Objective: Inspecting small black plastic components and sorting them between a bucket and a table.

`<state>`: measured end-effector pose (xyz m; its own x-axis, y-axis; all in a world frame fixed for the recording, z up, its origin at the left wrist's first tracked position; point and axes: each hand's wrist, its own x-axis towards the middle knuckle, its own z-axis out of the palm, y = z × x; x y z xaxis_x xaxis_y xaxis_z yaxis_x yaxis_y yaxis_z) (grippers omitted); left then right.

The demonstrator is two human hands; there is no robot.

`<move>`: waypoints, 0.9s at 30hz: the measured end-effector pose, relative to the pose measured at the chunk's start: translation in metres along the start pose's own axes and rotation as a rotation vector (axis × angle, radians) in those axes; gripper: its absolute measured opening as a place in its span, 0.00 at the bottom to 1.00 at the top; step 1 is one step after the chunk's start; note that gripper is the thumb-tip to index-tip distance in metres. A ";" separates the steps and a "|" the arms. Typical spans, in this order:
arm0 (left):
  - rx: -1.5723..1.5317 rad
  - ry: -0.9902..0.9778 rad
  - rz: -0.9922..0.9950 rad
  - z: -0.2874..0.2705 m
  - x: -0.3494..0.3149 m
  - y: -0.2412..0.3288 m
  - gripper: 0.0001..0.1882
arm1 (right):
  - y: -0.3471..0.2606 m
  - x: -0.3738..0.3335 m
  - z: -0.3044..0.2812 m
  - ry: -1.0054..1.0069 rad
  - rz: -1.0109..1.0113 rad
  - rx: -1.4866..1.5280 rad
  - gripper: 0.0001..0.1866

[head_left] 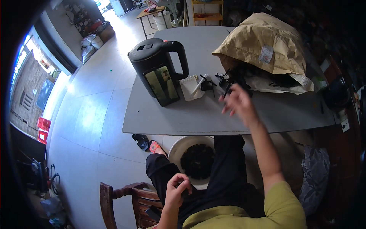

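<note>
My right hand is stretched over the table, slightly blurred, its fingers apart. Just beyond its fingertips lies a loose pile of small black plastic parts, spilling from the mouth of a brown paper bag. Above my lap, my left hand is curled closed; a dark bit shows by its fingers, too small to name. Between my legs on the floor stands a pale basin containing many black pieces.
A black electric kettle stands on the grey table. Beside it lie a small white notepad and a white pen-like stick. My wooden chair is at the lower left; a black sandal lies on the floor.
</note>
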<state>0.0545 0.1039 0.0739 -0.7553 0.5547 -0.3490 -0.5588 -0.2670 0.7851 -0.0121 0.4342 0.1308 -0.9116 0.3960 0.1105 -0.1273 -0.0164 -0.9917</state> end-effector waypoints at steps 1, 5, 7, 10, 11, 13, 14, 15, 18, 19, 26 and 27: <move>0.063 0.049 0.034 0.007 0.003 0.002 0.06 | 0.011 -0.020 0.013 -0.125 -0.115 -0.112 0.10; 0.443 0.070 0.279 0.022 0.013 0.010 0.12 | 0.000 -0.113 0.076 -0.471 -0.551 -0.976 0.18; 0.653 0.106 0.392 0.016 0.014 0.005 0.13 | 0.015 -0.134 0.093 -0.439 -0.657 -0.896 0.17; 0.527 0.137 0.338 0.013 0.002 0.011 0.11 | 0.019 -0.145 0.096 -0.408 -0.513 -0.527 0.16; 0.474 0.089 0.354 0.010 0.001 0.010 0.11 | 0.026 -0.156 0.091 -0.392 -0.259 -0.206 0.16; 0.647 -0.017 0.477 0.012 0.002 0.016 0.12 | 0.030 -0.162 0.087 -0.348 0.086 0.213 0.25; 0.773 -0.048 0.594 0.013 -0.002 0.021 0.13 | 0.029 -0.162 0.087 -0.413 0.175 0.230 0.29; 0.792 -0.056 0.547 0.015 -0.008 0.018 0.13 | 0.034 -0.167 0.091 -0.450 0.231 0.204 0.33; 0.683 -0.099 0.547 0.014 -0.012 0.009 0.12 | 0.028 -0.175 0.094 -0.574 0.523 0.316 0.22; 0.657 -0.101 0.581 0.012 -0.010 0.002 0.12 | 0.029 -0.176 0.098 -0.600 0.518 0.312 0.22; 0.168 -0.059 0.099 0.023 -0.010 -0.014 0.14 | 0.040 -0.190 0.110 -0.323 0.149 -0.095 0.15; 0.118 -0.042 0.111 0.021 -0.008 -0.019 0.13 | 0.036 -0.192 0.110 -0.334 0.124 -0.162 0.16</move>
<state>0.0783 0.1206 0.0728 -0.7940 0.5599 -0.2368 -0.4267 -0.2357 0.8732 0.1151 0.2563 0.0811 -0.9967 0.0785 -0.0218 0.0303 0.1101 -0.9935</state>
